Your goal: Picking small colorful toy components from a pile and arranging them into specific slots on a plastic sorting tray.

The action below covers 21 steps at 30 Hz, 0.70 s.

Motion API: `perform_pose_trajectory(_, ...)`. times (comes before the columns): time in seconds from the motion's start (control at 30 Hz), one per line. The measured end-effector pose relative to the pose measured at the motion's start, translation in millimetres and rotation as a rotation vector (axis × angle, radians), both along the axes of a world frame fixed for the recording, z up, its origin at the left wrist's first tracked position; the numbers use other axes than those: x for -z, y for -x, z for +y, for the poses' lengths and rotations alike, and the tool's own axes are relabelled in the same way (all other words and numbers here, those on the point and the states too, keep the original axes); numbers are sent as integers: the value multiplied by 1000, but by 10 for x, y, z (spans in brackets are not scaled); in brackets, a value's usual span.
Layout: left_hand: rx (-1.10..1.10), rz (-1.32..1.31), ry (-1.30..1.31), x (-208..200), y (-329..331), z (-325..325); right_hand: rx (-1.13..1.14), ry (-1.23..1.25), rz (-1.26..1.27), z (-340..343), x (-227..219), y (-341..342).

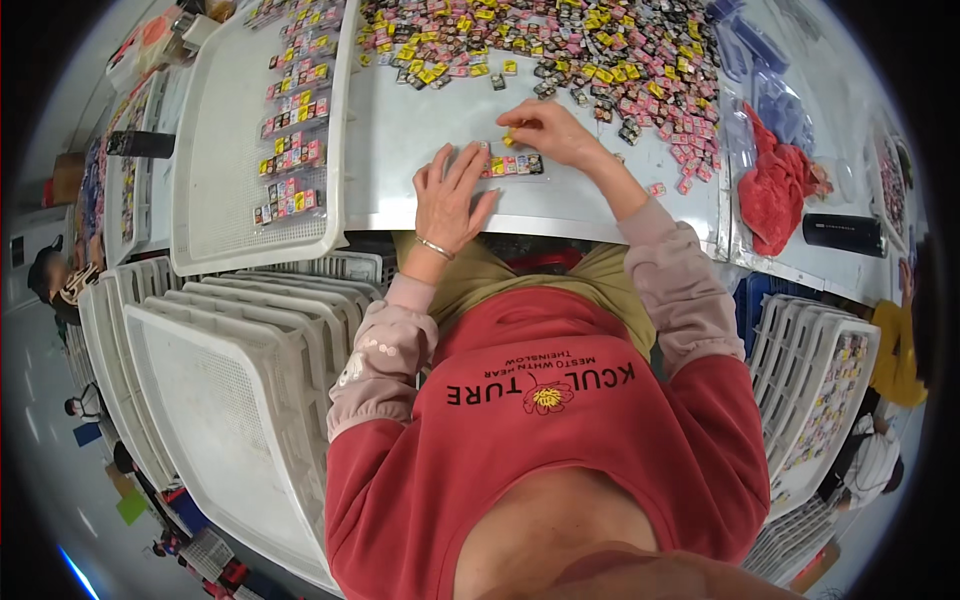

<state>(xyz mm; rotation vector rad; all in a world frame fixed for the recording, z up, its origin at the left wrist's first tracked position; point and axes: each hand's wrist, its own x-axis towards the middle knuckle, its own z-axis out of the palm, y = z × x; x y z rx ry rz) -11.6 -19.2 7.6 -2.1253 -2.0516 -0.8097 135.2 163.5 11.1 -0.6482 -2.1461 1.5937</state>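
On the pale work table (405,110), a short row of small rectangular pieces (517,165) in pink, yellow and black lies in what looks like a clear holder. My left hand (447,200) rests at the row's left end, its fingers stretched and slightly apart, fingertips touching or very near it. Just above the row, my right hand (553,130) pinches a small yellow piece (509,138) between thumb and fingers. Beyond both hands spreads a large loose pile of the same kind of pieces (600,45), a few of them lying apart from it.
A white perforated tray (215,160) at the left carries several filled rows (292,150). White trays (215,370) stand stacked below it, more (815,370) at the right. A red cloth (772,185), a black cylinder (845,234) and clear plastic (775,85) lie on the right.
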Motion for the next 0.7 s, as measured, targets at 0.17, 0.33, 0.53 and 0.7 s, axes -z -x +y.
perform_pose_trajectory(0.17, -28, 80, 29, 24, -7, -22, 3, -276, -104, -149, -20, 266)
perform_pose_trajectory(0.33, 0, -2, 34, 43, 14, -24, 19, -369, -197, -165, -36, 296)
perform_pose_trajectory(0.53, 62, -61, 29, 60, 36, 10, 67, -702, -123, -348, 116, 308)
perform_pose_trajectory(0.7, 56, -60, 31, 56, 29, 4, 190, -697, -28, -487, 76, 226)
